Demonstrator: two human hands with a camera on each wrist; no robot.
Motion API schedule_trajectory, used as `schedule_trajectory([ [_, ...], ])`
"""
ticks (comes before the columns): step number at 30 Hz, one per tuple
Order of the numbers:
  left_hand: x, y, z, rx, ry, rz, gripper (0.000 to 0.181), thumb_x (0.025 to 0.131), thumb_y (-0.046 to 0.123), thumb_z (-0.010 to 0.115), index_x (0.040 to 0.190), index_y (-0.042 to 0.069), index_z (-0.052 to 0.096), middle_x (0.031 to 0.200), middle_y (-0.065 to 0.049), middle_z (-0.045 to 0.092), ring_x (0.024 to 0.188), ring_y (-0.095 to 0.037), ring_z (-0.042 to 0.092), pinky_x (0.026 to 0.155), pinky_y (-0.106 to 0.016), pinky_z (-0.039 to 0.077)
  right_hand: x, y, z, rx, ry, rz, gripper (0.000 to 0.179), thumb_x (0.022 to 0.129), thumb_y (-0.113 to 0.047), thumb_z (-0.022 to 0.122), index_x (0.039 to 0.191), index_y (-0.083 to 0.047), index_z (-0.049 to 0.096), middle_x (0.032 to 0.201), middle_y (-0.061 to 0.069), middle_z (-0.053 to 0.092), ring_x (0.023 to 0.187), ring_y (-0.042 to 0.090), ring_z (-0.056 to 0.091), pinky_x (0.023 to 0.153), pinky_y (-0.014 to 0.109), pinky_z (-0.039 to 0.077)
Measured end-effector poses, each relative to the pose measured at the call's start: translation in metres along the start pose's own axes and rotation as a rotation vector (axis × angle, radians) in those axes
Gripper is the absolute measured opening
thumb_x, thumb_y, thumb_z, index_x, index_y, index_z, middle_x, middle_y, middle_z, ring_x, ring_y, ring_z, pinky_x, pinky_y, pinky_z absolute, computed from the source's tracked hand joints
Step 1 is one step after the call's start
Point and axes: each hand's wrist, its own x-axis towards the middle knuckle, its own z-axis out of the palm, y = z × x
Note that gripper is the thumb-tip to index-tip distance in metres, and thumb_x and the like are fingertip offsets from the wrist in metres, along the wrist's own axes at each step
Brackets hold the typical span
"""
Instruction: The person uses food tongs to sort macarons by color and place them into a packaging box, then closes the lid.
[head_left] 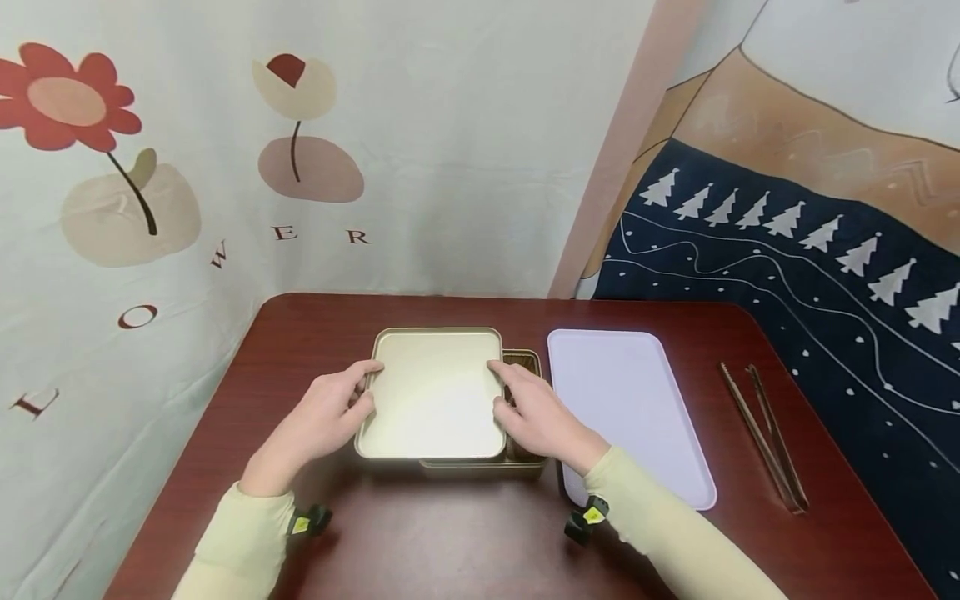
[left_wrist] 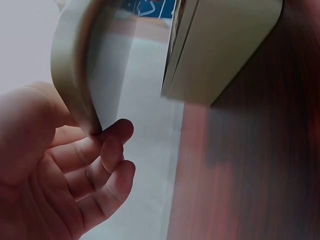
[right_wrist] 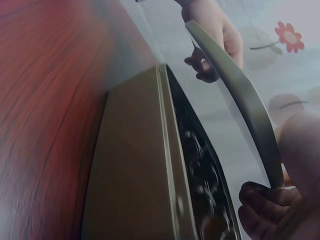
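A pale gold, rounded square lid (head_left: 438,392) is held raised by both hands and shifted left of the box beneath it. My left hand (head_left: 326,417) grips its left edge, fingers curled under the rim. On the opposite edge, my right hand (head_left: 543,417) pinches the lid between thumb and fingers. The matching gold box (head_left: 483,469) stands on the table, its right part uncovered. In the right wrist view a gap separates the lid (right_wrist: 245,95) from the box (right_wrist: 130,165). Dark, shiny contents show inside the box, too blurred to identify.
A pale lavender tray (head_left: 630,408) lies flat just right of the box. Farther right rest metal tongs (head_left: 765,437), tips apart and pointing away. All stand on a reddish-brown table (head_left: 450,533), with printed curtains behind.
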Motion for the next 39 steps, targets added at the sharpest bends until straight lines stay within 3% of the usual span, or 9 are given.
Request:
schedule_trajectory([
  [2, 0.004, 0.004, 0.005, -0.009, -0.002, 0.007, 0.04, 0.094, 0.0, 0.056, 0.134, -0.002, 0.062, 0.085, 0.004, 0.061, 0.074, -0.007, 0.06, 0.065, -0.028, 0.053, -0.004, 0.005, -0.005, 0.009, 0.002, 0.006, 0.056, 0.099, -0.013, 0.055, 0.152, 0.002, 0.049, 0.139, 0.018, 0.063, 0.102, 0.024, 0.061, 0.092, 0.043, 0.057],
  [7, 0.014, 0.014, 0.016, -0.024, -0.019, 0.035, 0.042, 0.094, 0.002, 0.056, 0.135, -0.002, 0.062, 0.083, 0.004, 0.062, 0.072, -0.008, 0.058, 0.064, -0.028, 0.052, -0.016, 0.015, -0.018, -0.007, 0.015, 0.015, 0.056, 0.098, -0.012, 0.056, 0.152, 0.004, 0.049, 0.142, 0.022, 0.062, 0.124, 0.032, 0.063, 0.106, 0.049, 0.055],
  [9, 0.018, 0.019, 0.021, -0.025, -0.027, 0.051, 0.042, 0.093, 0.003, 0.056, 0.135, -0.001, 0.062, 0.082, 0.005, 0.062, 0.072, -0.008, 0.057, 0.065, -0.028, 0.051, -0.021, 0.019, -0.022, -0.014, 0.021, 0.018, 0.056, 0.098, -0.011, 0.057, 0.151, 0.005, 0.05, 0.142, 0.022, 0.062, 0.126, 0.032, 0.063, 0.107, 0.049, 0.055],
  [14, 0.025, 0.029, 0.03, -0.032, -0.064, 0.068, 0.043, 0.095, 0.005, 0.057, 0.137, -0.001, 0.061, 0.082, 0.006, 0.063, 0.073, -0.008, 0.055, 0.067, -0.028, 0.051, -0.035, 0.03, -0.03, -0.013, 0.03, 0.03, 0.056, 0.097, -0.01, 0.057, 0.151, 0.003, 0.051, 0.126, 0.015, 0.067, 0.09, 0.018, 0.06, 0.08, 0.035, 0.057],
  [19, 0.028, 0.035, 0.037, -0.035, -0.071, 0.094, 0.041, 0.096, 0.006, 0.058, 0.137, 0.0, 0.062, 0.081, 0.008, 0.06, 0.072, -0.007, 0.053, 0.066, -0.027, 0.05, -0.044, 0.036, -0.033, -0.03, 0.035, 0.055, 0.055, 0.096, -0.009, 0.058, 0.15, 0.002, 0.053, 0.12, 0.011, 0.068, 0.089, 0.015, 0.06, 0.075, 0.031, 0.057],
  [31, 0.028, 0.038, 0.04, -0.054, -0.055, 0.103, 0.042, 0.095, 0.006, 0.059, 0.136, 0.0, 0.062, 0.077, 0.009, 0.057, 0.069, -0.007, 0.052, 0.064, -0.026, 0.049, -0.047, 0.038, -0.035, -0.007, 0.031, 0.086, 0.055, 0.097, -0.01, 0.059, 0.15, 0.001, 0.053, 0.12, 0.01, 0.069, 0.091, 0.014, 0.062, 0.076, 0.03, 0.059],
  [39, 0.026, 0.033, 0.034, -0.169, -0.034, 0.073, 0.035, 0.1, 0.011, 0.061, 0.135, 0.01, 0.068, 0.087, 0.009, 0.065, 0.074, -0.004, 0.058, 0.07, -0.026, 0.055, -0.047, 0.042, -0.039, 0.118, 0.051, 0.09, 0.044, 0.105, -0.008, 0.054, 0.148, -0.001, 0.057, 0.123, 0.009, 0.069, 0.099, 0.016, 0.065, 0.084, 0.032, 0.059],
])
